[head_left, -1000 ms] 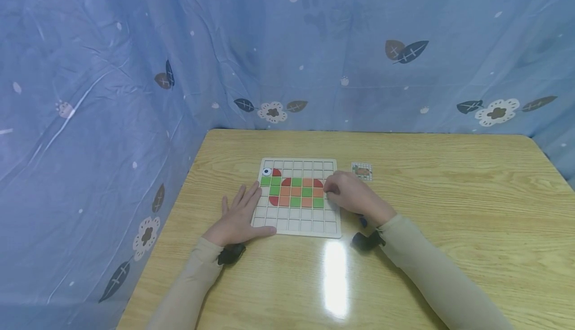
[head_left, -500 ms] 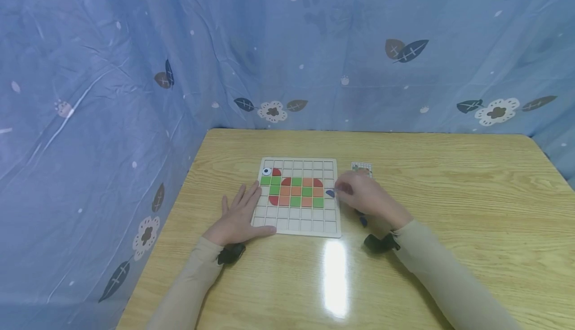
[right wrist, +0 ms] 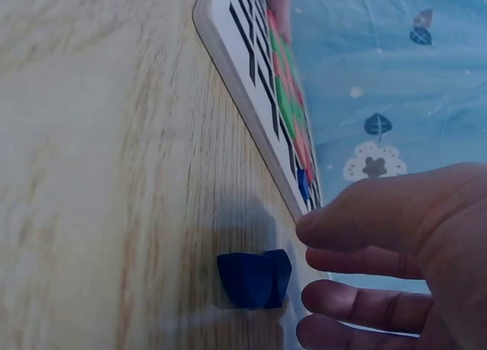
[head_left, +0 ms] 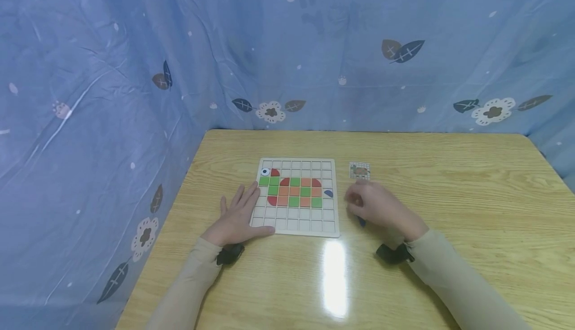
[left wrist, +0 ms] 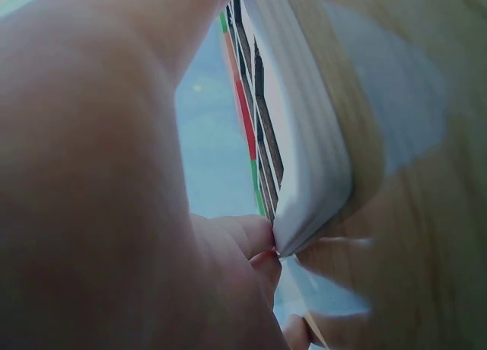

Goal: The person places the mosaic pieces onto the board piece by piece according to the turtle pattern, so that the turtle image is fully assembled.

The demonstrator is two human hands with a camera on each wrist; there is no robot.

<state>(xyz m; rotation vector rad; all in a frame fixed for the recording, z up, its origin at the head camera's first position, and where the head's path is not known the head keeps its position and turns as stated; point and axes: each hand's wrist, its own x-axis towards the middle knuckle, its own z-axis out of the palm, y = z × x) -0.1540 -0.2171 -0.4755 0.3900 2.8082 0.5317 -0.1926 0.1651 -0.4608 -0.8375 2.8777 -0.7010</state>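
Observation:
A white grid board (head_left: 305, 225) lies on the table, bearing a figure of green, orange and red tiles. An eye tile (head_left: 265, 172) sits at the figure's upper left, and a blue rounded tile (head_left: 329, 193) lies in a cell at its right. My left hand (head_left: 236, 218) rests spread along the board's left edge and lower left corner. To the right of the board hovers my right hand (head_left: 384, 209), fingers loosely bent and apart, holding nothing. Loose blue tiles (right wrist: 255, 280) lie on the table by its fingertips; in the head view the hand partly hides them.
A small picture card (head_left: 360, 170) with a gridded figure lies behind my right hand. The wooden table (head_left: 449, 185) extends to the right. A blue patterned curtain (head_left: 278, 50) hangs along the back and left sides.
My right hand has let go of the blue rounded tile on the board and moved right, toward the loose blue tiles. The left hand stays in place.

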